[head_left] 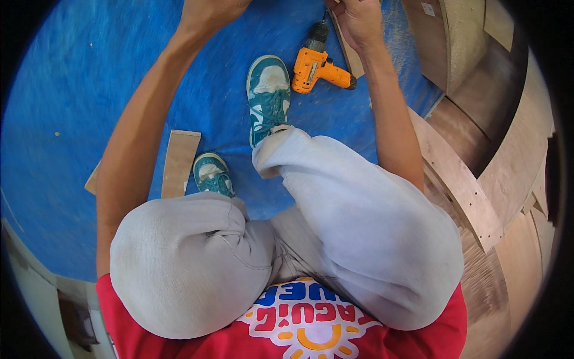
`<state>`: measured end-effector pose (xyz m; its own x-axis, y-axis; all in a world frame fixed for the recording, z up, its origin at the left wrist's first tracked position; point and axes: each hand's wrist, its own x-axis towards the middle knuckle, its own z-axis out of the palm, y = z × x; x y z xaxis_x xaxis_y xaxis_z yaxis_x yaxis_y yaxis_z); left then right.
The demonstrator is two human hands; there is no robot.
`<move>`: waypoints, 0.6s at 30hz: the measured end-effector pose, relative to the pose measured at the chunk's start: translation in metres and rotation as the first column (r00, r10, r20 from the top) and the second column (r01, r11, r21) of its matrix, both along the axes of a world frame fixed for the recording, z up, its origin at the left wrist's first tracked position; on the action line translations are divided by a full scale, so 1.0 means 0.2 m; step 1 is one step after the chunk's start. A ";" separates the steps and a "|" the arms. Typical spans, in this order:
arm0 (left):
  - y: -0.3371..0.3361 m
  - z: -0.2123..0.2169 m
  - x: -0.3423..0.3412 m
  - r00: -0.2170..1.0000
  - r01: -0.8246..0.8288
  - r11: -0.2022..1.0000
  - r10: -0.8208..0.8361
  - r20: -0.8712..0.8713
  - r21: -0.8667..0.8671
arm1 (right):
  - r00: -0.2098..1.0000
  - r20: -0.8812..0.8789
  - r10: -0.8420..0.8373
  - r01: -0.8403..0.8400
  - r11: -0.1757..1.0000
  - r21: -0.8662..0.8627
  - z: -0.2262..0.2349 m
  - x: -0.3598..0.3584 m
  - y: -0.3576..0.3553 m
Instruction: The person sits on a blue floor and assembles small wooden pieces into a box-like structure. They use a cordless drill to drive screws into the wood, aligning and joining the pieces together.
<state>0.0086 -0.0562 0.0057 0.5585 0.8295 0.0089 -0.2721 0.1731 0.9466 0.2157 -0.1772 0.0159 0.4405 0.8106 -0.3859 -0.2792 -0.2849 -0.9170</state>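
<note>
Currently right hand (pixel 362 24) near orange drill (pixel 308 64) on blue sheet (pixel 113 72); left hand (pixel 214 7) at upper edge; cannot tell whether either's fingers grip.

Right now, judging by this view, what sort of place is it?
Probably a woodworking area: an orange power drill lies on a blue tarpaulin, and overlapping wooden boards lie at the right.

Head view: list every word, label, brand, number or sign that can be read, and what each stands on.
Shirt: large blue and red lettering with a sun print, upside down in view; legible, but wording not copied here.
Drill: pale label, too small to read.
Board at upper right: small white sticker, too small to read.
</note>
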 end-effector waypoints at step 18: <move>0.02 0.00 0.00 0.999 0.033 0.999 -0.033 0.004 -0.036 | 0.154 0.622 0.768 -0.067 0.636 -0.769 -0.27 -0.10 -0.95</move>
<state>0.0077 -0.0521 0.0051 0.5858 0.8103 -0.0185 -0.2693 0.2161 0.9385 0.1956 -0.3676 -0.0388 0.3941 0.8239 -0.4072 0.8799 -0.4662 -0.0917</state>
